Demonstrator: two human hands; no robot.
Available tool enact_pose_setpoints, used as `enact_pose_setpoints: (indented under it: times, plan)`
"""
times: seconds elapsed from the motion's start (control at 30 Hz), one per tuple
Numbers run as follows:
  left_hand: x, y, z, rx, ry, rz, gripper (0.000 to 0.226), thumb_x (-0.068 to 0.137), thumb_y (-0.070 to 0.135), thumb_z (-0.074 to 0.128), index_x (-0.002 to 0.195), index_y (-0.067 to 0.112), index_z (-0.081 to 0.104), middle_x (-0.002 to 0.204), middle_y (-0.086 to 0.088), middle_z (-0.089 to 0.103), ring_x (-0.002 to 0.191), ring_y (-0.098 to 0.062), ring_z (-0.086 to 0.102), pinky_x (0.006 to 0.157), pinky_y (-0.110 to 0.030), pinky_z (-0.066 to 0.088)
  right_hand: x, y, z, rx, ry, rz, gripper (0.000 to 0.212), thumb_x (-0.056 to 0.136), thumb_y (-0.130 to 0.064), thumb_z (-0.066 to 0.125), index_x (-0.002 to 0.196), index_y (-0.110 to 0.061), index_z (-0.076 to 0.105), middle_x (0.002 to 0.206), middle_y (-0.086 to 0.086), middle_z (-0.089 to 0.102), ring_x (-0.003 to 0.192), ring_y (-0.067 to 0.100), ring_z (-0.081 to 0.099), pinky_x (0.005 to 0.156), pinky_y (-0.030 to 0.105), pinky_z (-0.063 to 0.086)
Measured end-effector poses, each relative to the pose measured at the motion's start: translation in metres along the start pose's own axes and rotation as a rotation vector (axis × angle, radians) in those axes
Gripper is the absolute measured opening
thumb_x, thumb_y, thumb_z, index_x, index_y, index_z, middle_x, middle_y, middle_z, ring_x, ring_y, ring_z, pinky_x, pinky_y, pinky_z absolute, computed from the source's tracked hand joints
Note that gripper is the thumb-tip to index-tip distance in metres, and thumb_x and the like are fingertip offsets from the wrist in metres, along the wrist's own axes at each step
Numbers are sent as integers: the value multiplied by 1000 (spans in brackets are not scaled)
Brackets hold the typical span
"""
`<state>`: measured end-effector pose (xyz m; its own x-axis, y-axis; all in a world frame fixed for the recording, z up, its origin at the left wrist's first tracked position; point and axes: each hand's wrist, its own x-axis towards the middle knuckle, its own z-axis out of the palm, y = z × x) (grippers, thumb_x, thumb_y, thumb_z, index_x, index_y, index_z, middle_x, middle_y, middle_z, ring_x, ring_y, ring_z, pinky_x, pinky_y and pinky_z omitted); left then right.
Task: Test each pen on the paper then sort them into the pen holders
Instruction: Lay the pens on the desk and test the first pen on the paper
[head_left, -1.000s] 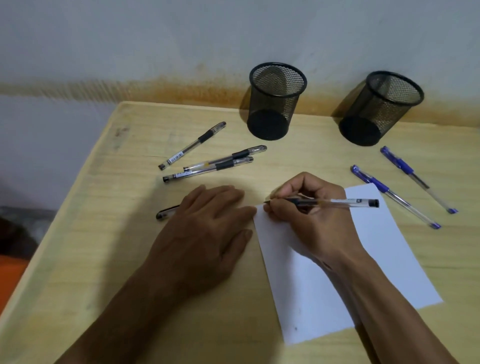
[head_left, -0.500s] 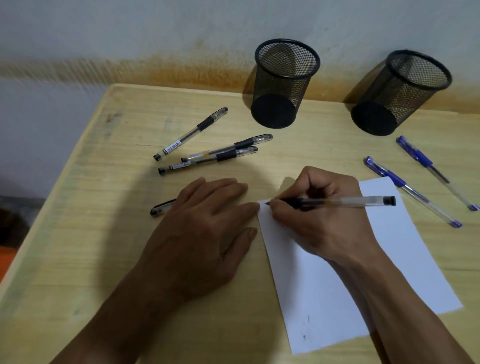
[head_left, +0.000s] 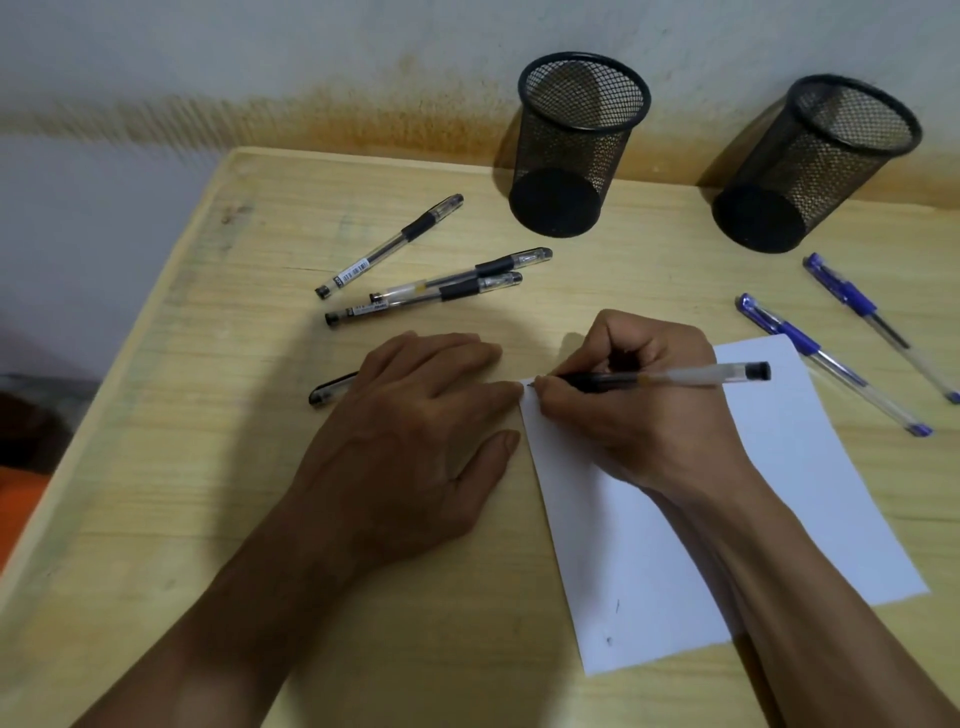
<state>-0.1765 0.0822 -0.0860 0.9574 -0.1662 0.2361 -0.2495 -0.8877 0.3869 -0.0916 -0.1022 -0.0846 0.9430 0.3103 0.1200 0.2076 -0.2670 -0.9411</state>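
Note:
My right hand (head_left: 644, 410) grips a clear black-ink pen (head_left: 691, 375), its tip touching the top left corner of the white paper (head_left: 800, 499). My left hand (head_left: 415, 441) lies flat on the wooden table, fingertips at the paper's left edge, partly covering a black pen cap (head_left: 330, 391). Three black pens lie behind it: one far left (head_left: 389, 247), two side by side (head_left: 462, 273) (head_left: 423, 300). Two blue pens (head_left: 831, 364) (head_left: 878, 322) lie to the right of the paper. Two black mesh pen holders (head_left: 579, 145) (head_left: 815, 166) stand empty by the wall.
The wooden table (head_left: 156, 467) has its left edge close by, with the floor and an orange object (head_left: 15, 499) beyond it. A stained wall (head_left: 311, 67) runs right behind the holders. A few small ink marks (head_left: 615, 608) show low on the paper.
The view has shifted slightly. My right hand keeps the pen tip at the paper's top left corner, and my left hand stays flat in the same spot.

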Motion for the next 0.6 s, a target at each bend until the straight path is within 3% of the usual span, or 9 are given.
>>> enact_pose_setpoints:
  times: [0.2, 0.33, 0.43, 0.53, 0.6]
  plan:
    - [1, 1, 0, 6, -5, -2, 43, 88, 40, 57, 124, 19, 67, 133, -6, 62, 129, -23, 52, 105, -52, 41, 0, -2, -2, -23, -19, -9, 23, 68, -15, 82, 61, -10, 61, 63, 20, 67, 61, 39, 61, 52, 50, 51]
    - [1, 2, 0, 2, 6, -1, 43, 87, 40, 59, 123, 19, 68, 133, -6, 62, 128, -23, 53, 105, -52, 42, -1, -3, -2, -61, -16, -25, 24, 69, -16, 80, 59, -10, 60, 59, 15, 65, 54, 23, 54, 49, 39, 43]
    - [1, 2, 1, -3, 5, -4, 43, 87, 40, 58, 123, 19, 68, 133, -6, 62, 128, -23, 53, 105, -52, 42, -1, -4, -2, -77, -5, -30, 24, 69, -17, 79, 60, -7, 59, 59, 16, 64, 55, 30, 55, 48, 40, 43]
    - [1, 1, 1, -1, 1, -5, 43, 87, 40, 58, 124, 20, 67, 134, -6, 62, 129, -23, 52, 106, -52, 41, -2, -3, -2, -74, 0, -30, 26, 69, -17, 78, 57, -13, 55, 55, 13, 60, 51, 18, 49, 48, 33, 38]
    - [0, 1, 1, -2, -3, -9, 43, 87, 40, 58, 124, 21, 67, 134, -5, 61, 129, -22, 52, 107, -51, 40, -2, -2, -1, -23, 17, -10, 25, 69, -15, 77, 57, -12, 55, 55, 15, 59, 52, 19, 49, 50, 36, 40]
